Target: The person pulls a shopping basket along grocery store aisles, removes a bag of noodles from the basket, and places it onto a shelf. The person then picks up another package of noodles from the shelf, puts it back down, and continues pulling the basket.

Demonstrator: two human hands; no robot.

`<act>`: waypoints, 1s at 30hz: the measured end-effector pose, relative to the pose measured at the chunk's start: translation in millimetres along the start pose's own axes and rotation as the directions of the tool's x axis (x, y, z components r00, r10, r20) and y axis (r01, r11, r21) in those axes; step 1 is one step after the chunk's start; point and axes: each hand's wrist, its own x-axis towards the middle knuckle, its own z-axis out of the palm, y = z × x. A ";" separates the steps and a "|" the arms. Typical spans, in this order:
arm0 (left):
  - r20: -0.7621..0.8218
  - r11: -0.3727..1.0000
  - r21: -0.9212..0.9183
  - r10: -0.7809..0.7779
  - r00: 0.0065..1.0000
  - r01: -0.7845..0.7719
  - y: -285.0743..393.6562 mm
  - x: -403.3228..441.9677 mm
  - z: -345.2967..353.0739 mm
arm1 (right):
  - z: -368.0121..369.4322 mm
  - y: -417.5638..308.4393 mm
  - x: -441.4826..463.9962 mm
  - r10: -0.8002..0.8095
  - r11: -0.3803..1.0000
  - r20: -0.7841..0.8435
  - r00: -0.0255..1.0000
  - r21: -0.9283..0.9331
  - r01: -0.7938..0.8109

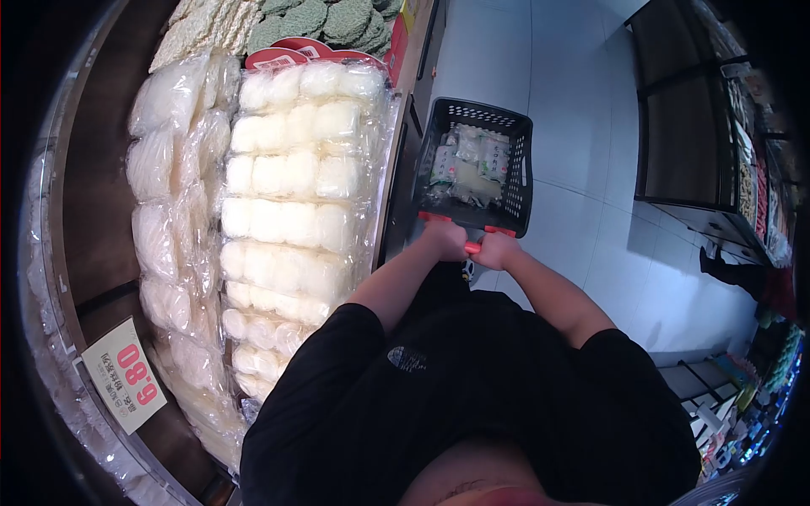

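Both of my hands are on the red handle (473, 248) of a black shopping basket cart. My left hand (447, 239) is wrapped round the handle's left part, and my right hand (498, 250) grips its right part, a short stretch of red showing between them. Just ahead of the hands is the black basket (525, 173) with perforated walls. Several clear plastic packages with white and green labels (494, 155) lie inside it. My fingers are partly hidden by the backs of the hands.
Left of the basket, a display holds wrapped white noodle bundles (291, 219), green noodle cakes (346, 24) and a price sign (125, 375). Grey tiled floor (574, 152) lies right of the basket. Dark shelving (685, 126) and part of another person (764, 287) are at the right.
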 end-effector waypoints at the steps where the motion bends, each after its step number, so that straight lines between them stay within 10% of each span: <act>1: 0.006 1.000 -0.003 -0.011 1.000 0.011 -2.2 5.3 -7.8 | -6.8 2.6 7.4 -0.004 1.000 0.020 1.000 -0.027 0.005; 30: 0.018 1.000 0.005 -0.013 1.000 0.013 -41.4 123.4 -205.6 | -218.7 57.7 98.1 -0.057 0.998 -0.015 0.998 -0.016 0.057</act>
